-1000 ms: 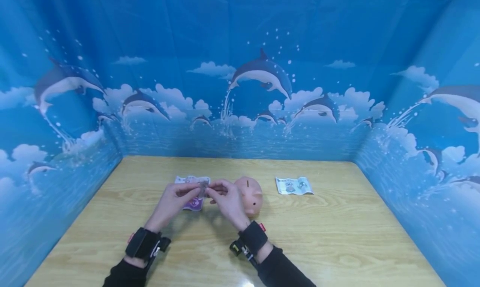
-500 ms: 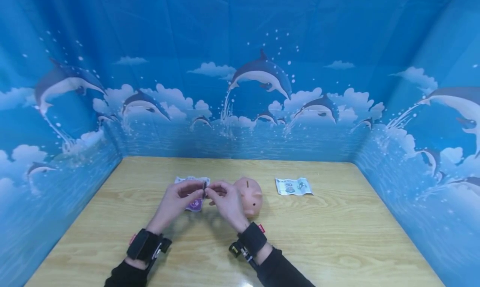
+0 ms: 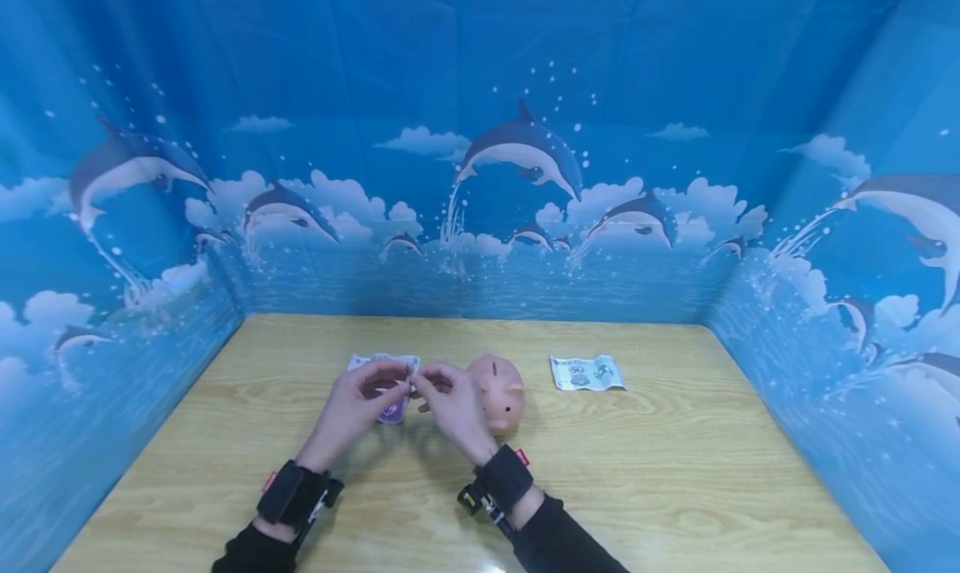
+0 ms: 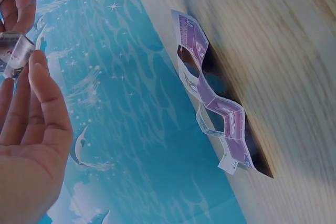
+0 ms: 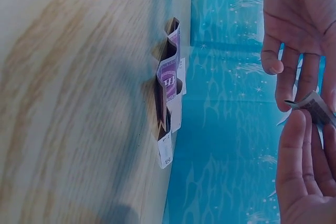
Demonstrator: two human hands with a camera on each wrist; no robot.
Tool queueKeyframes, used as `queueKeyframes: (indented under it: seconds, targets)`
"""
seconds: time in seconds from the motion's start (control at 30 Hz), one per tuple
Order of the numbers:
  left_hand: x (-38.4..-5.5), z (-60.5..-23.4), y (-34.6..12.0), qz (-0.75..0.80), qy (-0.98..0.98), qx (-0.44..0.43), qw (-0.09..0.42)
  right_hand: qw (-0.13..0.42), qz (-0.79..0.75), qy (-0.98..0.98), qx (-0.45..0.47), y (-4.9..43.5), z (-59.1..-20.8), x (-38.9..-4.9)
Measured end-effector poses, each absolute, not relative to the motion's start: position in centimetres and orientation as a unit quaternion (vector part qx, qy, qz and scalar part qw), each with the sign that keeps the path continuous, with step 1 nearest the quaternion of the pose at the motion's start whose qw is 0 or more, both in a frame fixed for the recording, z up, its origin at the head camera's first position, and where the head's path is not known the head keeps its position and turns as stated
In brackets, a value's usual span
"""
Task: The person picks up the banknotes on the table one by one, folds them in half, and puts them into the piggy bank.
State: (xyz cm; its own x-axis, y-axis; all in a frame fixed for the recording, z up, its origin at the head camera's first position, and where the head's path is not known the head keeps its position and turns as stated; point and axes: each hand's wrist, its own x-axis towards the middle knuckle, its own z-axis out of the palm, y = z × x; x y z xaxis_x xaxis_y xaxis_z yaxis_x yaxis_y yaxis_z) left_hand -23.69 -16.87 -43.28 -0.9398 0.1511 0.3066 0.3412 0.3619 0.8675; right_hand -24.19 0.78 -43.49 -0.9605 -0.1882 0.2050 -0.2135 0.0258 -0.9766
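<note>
My left hand (image 3: 354, 402) and right hand (image 3: 456, 402) meet just left of the pink piggy bank (image 3: 504, 394), raised above the table. Between them is a small, greyish folded banknote (image 5: 314, 104), pinched by the thumb and fingers of each hand. In the left wrist view this folded banknote (image 4: 18, 56) shows a shiny printed face. Below the hands lies a crinkled purple banknote (image 4: 231, 114), standing in waves and partly hidden from the head view. The piggy bank has a slot in its upper side.
A wavy greenish banknote (image 3: 587, 373) lies right of the piggy bank on the wooden table (image 3: 675, 456). A blue dolphin-print curtain (image 3: 360, 140) encloses the back and both sides.
The folded banknote between my fingertips has turned from its broad face to a narrow edge in the head view. Both hands have stayed nearly in place.
</note>
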Motion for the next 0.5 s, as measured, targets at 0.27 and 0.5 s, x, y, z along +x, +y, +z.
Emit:
queueKeyframes:
  seconds: [0.27, 0.5]
  targets:
    - [-23.2, -42.8, -16.3, -0.534, -0.825, -0.147, 0.109, 0.005, 0.690, -0.710, 0.142, 1.0, -41.1, -22.7]
    - [-23.4, -43.3, -16.5, -0.535, -0.822, -0.157, 0.115, 0.002, 0.700, -0.699, 0.147, 1.1, -41.0, -22.7]
